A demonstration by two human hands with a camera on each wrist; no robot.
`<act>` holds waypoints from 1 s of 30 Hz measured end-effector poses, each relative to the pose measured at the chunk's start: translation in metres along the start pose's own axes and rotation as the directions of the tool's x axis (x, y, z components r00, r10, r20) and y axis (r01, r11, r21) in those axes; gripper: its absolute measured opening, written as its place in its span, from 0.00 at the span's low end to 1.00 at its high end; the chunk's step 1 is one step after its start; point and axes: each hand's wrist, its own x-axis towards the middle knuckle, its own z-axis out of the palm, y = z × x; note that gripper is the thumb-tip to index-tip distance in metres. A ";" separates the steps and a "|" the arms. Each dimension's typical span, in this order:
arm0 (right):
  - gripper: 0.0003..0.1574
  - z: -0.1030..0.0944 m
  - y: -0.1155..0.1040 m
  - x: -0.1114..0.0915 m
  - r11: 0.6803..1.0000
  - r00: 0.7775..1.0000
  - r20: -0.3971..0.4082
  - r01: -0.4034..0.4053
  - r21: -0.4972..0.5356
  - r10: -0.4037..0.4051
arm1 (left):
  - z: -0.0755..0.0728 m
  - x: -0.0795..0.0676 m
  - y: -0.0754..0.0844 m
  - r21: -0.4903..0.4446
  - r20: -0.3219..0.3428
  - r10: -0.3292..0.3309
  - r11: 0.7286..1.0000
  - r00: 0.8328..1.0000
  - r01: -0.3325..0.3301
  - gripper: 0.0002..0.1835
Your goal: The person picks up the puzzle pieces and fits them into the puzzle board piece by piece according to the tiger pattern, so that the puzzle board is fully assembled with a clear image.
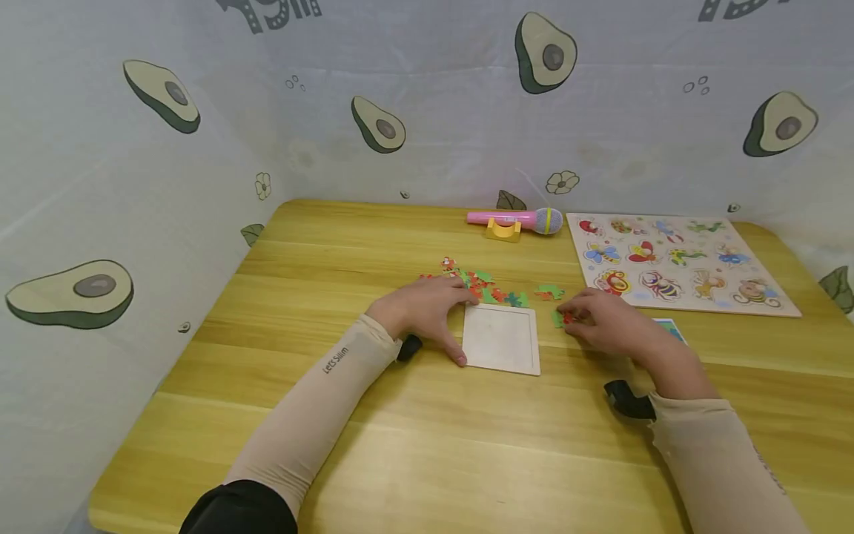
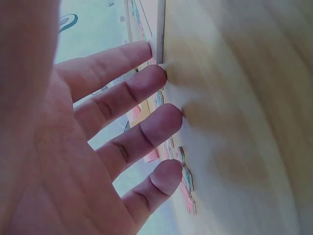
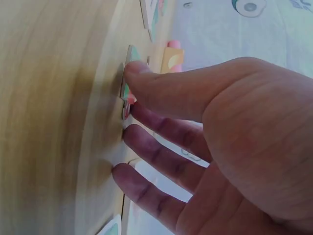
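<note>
A pale square puzzle tray [image 1: 500, 337] with a thin inner border lies on the table between the hands. My left hand [image 1: 430, 308] rests along its left side, thumb at the near corner and forefinger at the far one. In the left wrist view the fingers [image 2: 159, 122] are spread and fairly straight. My right hand [image 1: 610, 322], right of the tray, pinches a green and red puzzle piece [image 3: 127, 88] at the tabletop between thumb and forefinger. Several loose red and green puzzle pieces [image 1: 487, 285] lie scattered beyond the tray, some partly behind the left hand.
A pink toy microphone [image 1: 514, 219] lies at the back by a small yellow stand [image 1: 503, 231]. The insect picture board [image 1: 674, 263] lies at the back right. A small printed card [image 1: 670, 327] is partly hidden behind the right hand. Avocado-print cloth [image 1: 440, 89] hangs behind the table.
</note>
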 end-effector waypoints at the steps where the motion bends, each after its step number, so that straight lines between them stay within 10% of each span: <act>1: 0.20 0.000 0.001 0.000 1.000 1.000 -0.007 0.001 -0.002 -0.001 | 0.000 0.000 0.000 -0.001 -0.003 0.002 1.000 1.000 -0.002 0.57; 30: 0.12 -0.005 -0.001 -0.005 0.999 0.998 -0.053 -0.013 0.048 0.016 | 0.002 -0.001 0.000 -0.023 -0.023 0.036 0.999 0.999 -0.037 0.53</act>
